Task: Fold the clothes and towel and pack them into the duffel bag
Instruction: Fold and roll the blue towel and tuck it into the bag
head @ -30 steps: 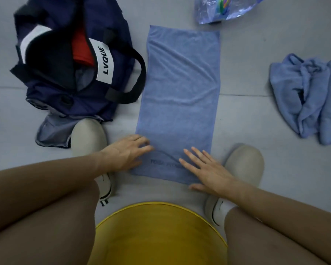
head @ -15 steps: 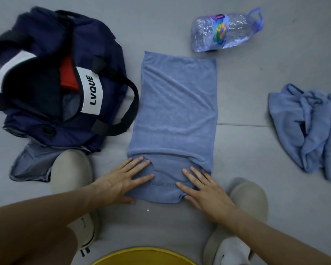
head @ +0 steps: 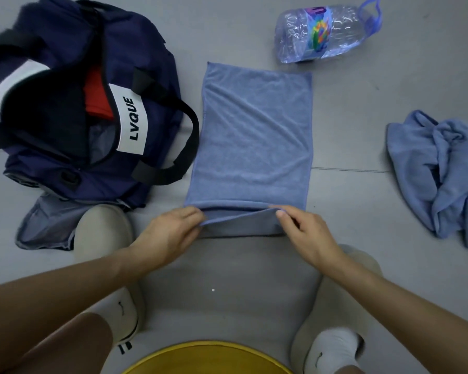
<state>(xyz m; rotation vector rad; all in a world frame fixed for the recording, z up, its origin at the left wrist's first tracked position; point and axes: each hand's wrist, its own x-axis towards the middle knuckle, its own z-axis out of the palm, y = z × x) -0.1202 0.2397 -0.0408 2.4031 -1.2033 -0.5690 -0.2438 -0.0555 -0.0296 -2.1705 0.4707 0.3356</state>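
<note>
A blue towel [head: 254, 136] lies flat on the grey floor in front of me, folded lengthwise. Its near end is lifted and turned over. My left hand [head: 170, 233] pinches the near left corner of that end. My right hand [head: 305, 230] pinches the near right corner. A navy duffel bag [head: 65, 109] with an "LVQUE" label stands open at the left, with a red garment [head: 96, 98] and dark cloth inside. A crumpled blue cloth [head: 441, 174] lies on the floor at the right.
A crushed clear plastic bottle [head: 324, 31] lies beyond the towel's far end. My two shoes [head: 103, 233] flank the towel's near end. A yellow round stool edge [head: 208, 357] shows at the bottom. A grey cloth flap [head: 46, 228] sticks out under the bag.
Both hands were flat on the towel's near end. Now they pinch its corners and have lifted and turned that end towards the far end. The camera tilted forward.
</note>
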